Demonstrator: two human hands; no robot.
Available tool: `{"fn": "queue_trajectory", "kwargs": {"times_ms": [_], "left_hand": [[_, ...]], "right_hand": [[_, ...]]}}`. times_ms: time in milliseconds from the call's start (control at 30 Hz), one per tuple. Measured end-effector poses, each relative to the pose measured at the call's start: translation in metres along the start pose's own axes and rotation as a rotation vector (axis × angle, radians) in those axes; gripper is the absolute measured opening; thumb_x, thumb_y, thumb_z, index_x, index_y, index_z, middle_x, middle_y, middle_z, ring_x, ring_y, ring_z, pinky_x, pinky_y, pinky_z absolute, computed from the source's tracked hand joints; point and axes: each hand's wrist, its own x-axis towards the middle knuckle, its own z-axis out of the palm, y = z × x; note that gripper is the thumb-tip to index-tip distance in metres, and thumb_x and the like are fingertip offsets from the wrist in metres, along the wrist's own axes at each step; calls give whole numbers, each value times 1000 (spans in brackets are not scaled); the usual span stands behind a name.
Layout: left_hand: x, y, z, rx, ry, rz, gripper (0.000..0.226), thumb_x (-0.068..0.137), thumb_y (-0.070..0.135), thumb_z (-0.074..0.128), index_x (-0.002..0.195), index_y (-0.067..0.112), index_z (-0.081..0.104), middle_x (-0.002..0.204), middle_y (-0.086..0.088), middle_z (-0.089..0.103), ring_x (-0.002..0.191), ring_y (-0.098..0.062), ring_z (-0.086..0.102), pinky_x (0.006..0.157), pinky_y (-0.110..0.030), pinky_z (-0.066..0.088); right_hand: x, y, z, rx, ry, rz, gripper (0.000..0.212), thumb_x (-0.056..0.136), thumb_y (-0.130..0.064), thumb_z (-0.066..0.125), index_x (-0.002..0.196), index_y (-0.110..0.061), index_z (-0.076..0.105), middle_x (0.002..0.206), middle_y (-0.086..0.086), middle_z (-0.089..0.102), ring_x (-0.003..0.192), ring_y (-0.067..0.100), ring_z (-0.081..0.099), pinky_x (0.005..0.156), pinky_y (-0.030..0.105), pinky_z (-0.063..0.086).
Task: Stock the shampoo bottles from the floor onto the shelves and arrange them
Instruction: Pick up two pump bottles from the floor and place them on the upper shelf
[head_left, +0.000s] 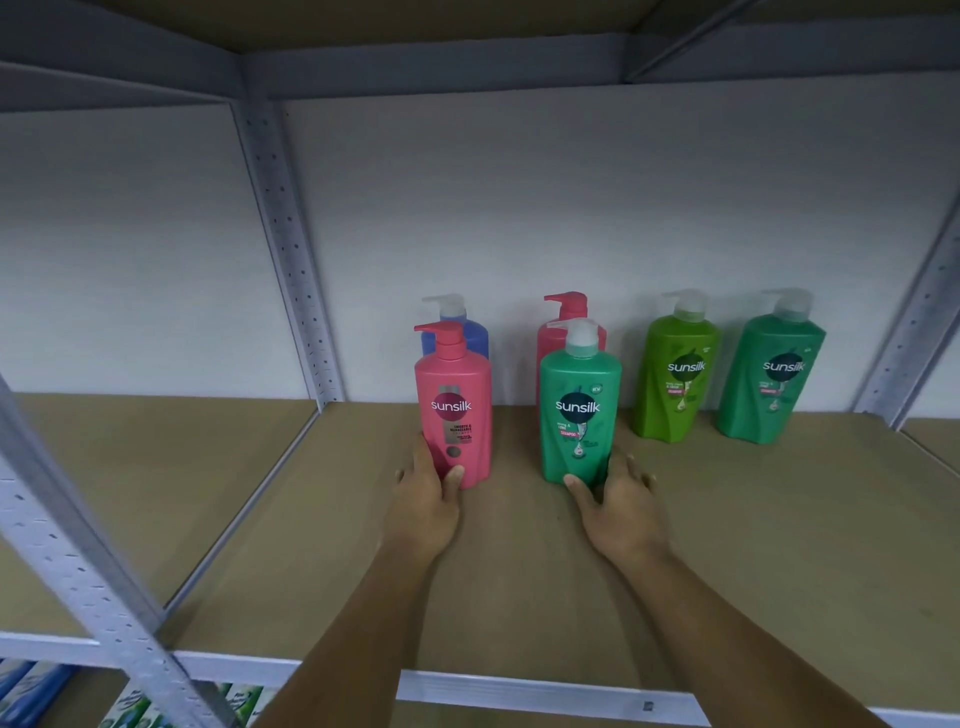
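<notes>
On the shelf (311, 519), the left hand (426, 488) is gripping the pink bottle (453, 405) low at its base, thumb in front, fingers curling round the side; to its right, the right hand (618, 499) is clasping the teal bottle (579, 410) at its foot likewise. Both are standing upright, probably full, heavy and slick-walled, so gripping the stiff body rather than the pump (441, 332) is looking safest.
</notes>
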Motion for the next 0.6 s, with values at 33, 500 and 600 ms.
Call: {"fn": "queue_trajectory", "kwargs": {"times_ms": [33, 500, 600], "left_hand": [[1, -1, 0, 6, 2, -3, 62, 99, 40, 49, 152, 19, 26, 137, -3, 59, 120, -40, 55, 99, -53, 48], [-23, -1, -2, 226, -153, -28, 84, 101, 49, 45, 160, 7, 2, 152, -8, 47, 144, -29, 37, 122, -39, 12], [-58, 13, -25, 291, -241, 49, 76, 102, 44, 46, 160, 7, 14, 159, -13, 36, 148, -26, 30, 120, -31, 13]], "right_hand": [[1, 0, 0, -12, 2, -9, 64, 87, -67, 44, 125, -15, 48, 121, 14, 59, 113, 38, 55, 103, 45, 39], [-14, 0, -4, -221, -124, -92, 76, 96, -58, 39, 144, 2, 39, 144, 21, 49, 139, 33, 40, 118, 42, 25], [-55, -6, -24, -273, -214, -204, 70, 101, -53, 35, 150, -3, 32, 157, 18, 35, 147, 30, 26, 122, 41, 16]]}}
